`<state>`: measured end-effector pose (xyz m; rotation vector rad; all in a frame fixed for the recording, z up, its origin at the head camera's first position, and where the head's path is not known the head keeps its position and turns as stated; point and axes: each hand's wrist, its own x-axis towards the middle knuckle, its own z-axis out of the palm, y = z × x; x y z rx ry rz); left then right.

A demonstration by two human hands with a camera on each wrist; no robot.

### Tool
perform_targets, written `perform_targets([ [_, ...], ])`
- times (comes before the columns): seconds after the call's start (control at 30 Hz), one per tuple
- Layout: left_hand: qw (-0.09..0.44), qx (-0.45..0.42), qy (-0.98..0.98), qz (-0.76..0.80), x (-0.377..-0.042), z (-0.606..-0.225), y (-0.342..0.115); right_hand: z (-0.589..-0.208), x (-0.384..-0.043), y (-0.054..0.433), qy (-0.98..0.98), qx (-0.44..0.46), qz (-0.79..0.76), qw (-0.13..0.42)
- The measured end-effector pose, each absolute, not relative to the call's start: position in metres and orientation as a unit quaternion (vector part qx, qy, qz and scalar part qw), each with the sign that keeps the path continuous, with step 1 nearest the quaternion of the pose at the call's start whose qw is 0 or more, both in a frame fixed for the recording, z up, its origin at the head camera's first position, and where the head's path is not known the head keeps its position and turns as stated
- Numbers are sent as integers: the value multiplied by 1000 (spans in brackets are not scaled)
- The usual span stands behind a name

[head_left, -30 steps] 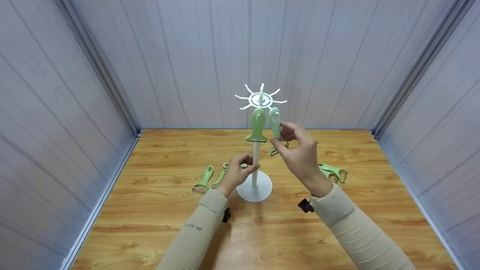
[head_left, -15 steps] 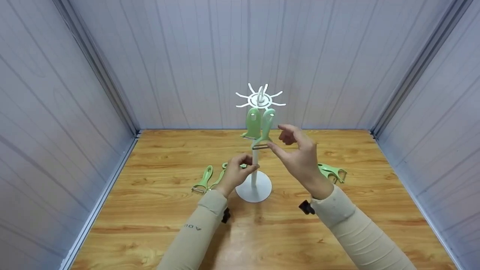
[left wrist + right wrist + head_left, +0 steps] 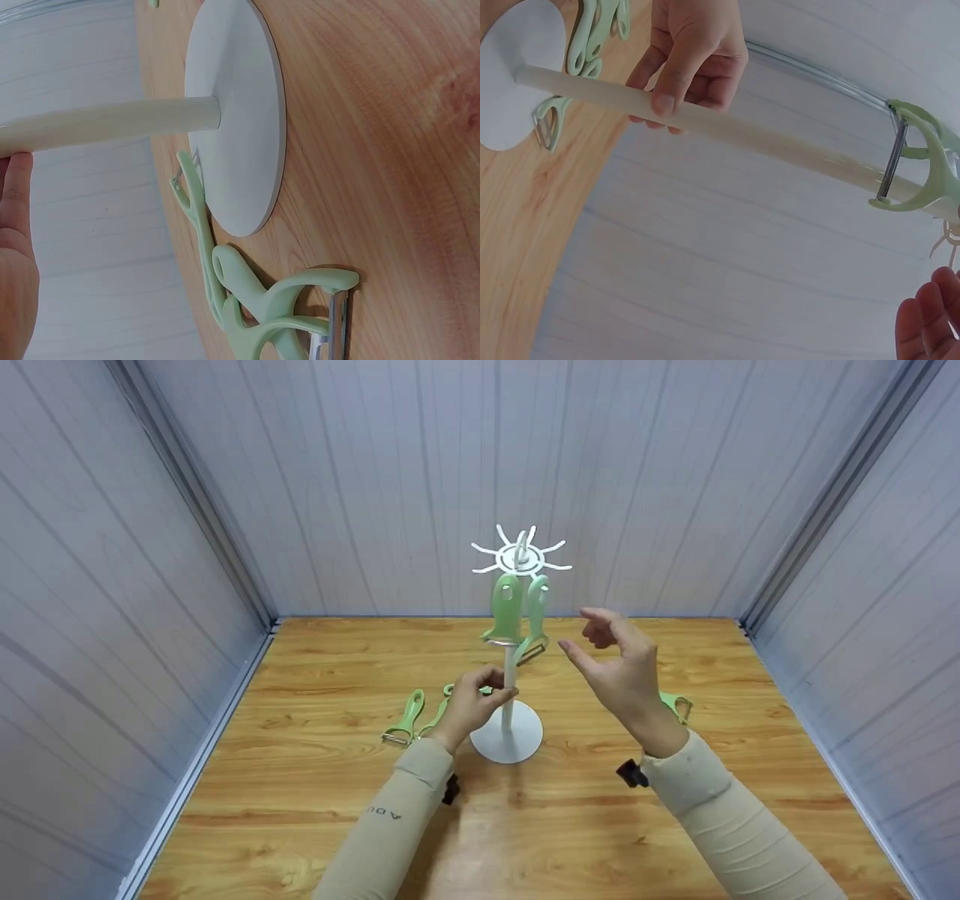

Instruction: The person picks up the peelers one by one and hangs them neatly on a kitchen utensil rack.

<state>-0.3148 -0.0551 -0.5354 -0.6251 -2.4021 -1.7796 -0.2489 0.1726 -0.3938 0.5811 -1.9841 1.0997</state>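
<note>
A white stand with a round base [image 3: 525, 741] stands upright on the wooden table, and curved hooks [image 3: 555, 546] spread from its top. My left hand [image 3: 474, 706] grips its pole [image 3: 765, 146] at the lower part, thumb and fingers on either side. From neighbouring front hooks hang a green peeler [image 3: 507, 611] and a paler green peeler [image 3: 537, 607], blades down. Just right of them my right hand [image 3: 621, 671] is raised, thumb and fingers apart, holding nothing. Only the fingertips [image 3: 922, 319] of that hand show in the right wrist view.
Several green peelers [image 3: 411, 718] lie left of the base, partly behind my left hand. Another peeler [image 3: 680, 706] lies to the right, partly hidden by my right wrist. Panelled walls [image 3: 375, 495] enclose the table [image 3: 315, 810] at the back and sides.
My right hand has let go of the pale peeler and drawn back to the right. That peeler has swung and turned on its hook. The left hand keeps its grip on the pole.
</note>
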Motion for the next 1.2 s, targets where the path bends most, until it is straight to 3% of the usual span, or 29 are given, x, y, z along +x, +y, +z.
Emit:
perform_targets([
  [0.53,40,-198,-789,-580,-314,-536,-54,-411,-257,205,-813,214,382,383],
  [1.2,40,-195,-787,-584,-314,-533,-54,-435,-268,239,-860,208,324,336],
])
